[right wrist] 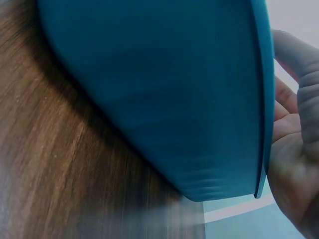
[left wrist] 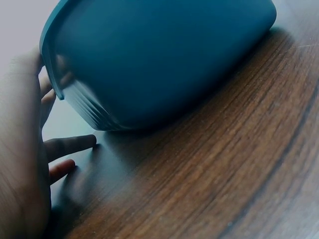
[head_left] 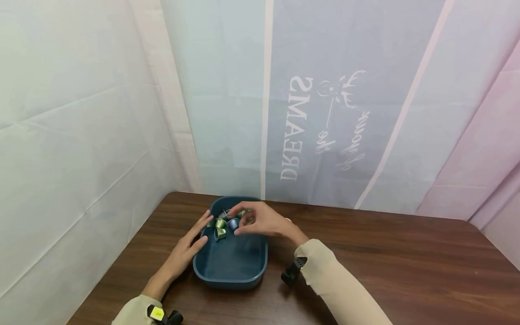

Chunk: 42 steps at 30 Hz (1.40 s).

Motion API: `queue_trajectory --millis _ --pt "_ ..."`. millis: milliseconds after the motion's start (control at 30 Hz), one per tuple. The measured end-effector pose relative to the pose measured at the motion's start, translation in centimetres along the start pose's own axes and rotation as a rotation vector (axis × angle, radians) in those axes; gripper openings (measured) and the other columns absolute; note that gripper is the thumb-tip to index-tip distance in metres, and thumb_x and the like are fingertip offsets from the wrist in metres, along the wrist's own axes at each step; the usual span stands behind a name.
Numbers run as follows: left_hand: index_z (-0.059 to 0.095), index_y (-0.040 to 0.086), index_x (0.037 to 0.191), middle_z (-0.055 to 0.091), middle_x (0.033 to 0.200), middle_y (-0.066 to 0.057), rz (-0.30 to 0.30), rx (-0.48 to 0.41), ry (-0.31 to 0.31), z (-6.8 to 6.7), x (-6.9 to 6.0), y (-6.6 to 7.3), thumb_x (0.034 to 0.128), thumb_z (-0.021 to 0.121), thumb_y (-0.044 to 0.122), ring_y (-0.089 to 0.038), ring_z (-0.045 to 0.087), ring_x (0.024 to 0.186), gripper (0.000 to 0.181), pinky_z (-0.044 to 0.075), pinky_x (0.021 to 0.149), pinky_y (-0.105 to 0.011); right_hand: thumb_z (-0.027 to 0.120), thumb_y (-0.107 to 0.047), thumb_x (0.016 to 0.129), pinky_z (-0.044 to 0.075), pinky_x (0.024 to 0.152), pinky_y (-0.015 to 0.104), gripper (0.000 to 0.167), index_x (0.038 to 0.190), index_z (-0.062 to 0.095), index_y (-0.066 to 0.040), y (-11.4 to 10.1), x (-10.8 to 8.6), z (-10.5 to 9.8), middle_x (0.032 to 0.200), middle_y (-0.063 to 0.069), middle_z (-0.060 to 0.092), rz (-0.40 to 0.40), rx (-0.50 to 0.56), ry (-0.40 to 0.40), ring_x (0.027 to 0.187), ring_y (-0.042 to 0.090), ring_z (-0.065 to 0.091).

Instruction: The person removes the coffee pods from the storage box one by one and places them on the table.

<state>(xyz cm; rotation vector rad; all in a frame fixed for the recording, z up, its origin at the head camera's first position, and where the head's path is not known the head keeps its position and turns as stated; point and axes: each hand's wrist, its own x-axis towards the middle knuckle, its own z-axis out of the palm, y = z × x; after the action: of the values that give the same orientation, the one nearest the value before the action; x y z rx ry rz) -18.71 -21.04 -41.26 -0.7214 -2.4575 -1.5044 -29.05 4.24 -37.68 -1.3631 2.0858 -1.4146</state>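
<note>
A deep blue plastic bin (head_left: pixel 231 266) stands on the table, with several coffee capsules lying toward its far end. Between thumb and index finger, my right hand (head_left: pixel 260 219) pinches a blue coffee capsule (head_left: pixel 233 223) inside the bin. Close to it lie a green capsule (head_left: pixel 220 223), a tipped green-and-silver capsule (head_left: pixel 220 233) and a dark grey one (head_left: pixel 223 215). Partly covered by the right hand is another green capsule (head_left: pixel 241 213). My left hand (head_left: pixel 183 253) rests with extended fingers against the bin's left rim. Both wrist views show the bin's outer wall (left wrist: pixel 164 59), hiding the capsules.
The dark wooden table (head_left: pixel 386 257) extends far to the right of the bin. Printed fabric (head_left: pixel 325 135) hangs behind the table's back edge, and a pale cloth (head_left: pixel 81 135) hangs along the left. Each wrist wears a black camera (head_left: pixel 291 272).
</note>
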Motion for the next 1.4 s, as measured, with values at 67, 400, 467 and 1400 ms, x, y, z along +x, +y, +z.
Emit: queue_trajectory --millis 67,400,467,1400 --pt "0.034 0.007 0.148 0.018 0.156 -0.02 0.0 0.003 -0.004 0.0 0.0 0.0 0.1001 0.044 0.004 -0.041 0.017 0.14 0.049 0.016 0.103 -0.068 0.077 -0.017 0.082 0.055 0.071 0.034 0.046 0.125 0.06 -0.007 0.0 0.2 0.1 0.121 0.01 0.059 0.004 -0.02 -0.005 0.081 0.018 0.066" --pt "0.032 0.0 0.147 0.017 0.156 -0.02 0.007 -0.002 -0.015 -0.1 0.1 0.1 0.1004 0.042 0.004 -0.042 0.017 0.14 0.048 0.015 0.101 -0.071 0.075 -0.018 0.084 0.053 0.074 0.03 0.044 0.124 0.059 -0.008 0.4 1.9 0.9 0.12 0.011 0.059 0.02 -0.103 -0.047 0.081 0.013 0.066" --pt "0.032 0.001 0.148 0.017 0.156 -0.02 0.007 -0.001 -0.014 -0.1 0.1 0.0 0.1004 0.042 0.004 -0.042 0.017 0.14 0.048 0.016 0.1 -0.071 0.075 -0.018 0.085 0.053 0.074 0.028 0.044 0.124 0.059 -0.007 0.4 2.2 0.9 0.12 0.012 0.059 0.017 -0.127 -0.06 0.08 0.012 0.065" --pt "0.03 0.001 0.148 0.017 0.156 -0.019 0.004 -0.008 -0.013 0.0 0.1 -0.2 0.1003 0.042 0.003 -0.04 0.017 0.14 0.05 0.016 0.102 -0.069 0.076 -0.013 0.083 0.05 0.071 0.018 0.038 0.119 0.063 -0.015 1.4 4.3 1.9 0.114 -0.004 0.062 0.131 -0.324 -0.192 0.081 0.004 0.062"
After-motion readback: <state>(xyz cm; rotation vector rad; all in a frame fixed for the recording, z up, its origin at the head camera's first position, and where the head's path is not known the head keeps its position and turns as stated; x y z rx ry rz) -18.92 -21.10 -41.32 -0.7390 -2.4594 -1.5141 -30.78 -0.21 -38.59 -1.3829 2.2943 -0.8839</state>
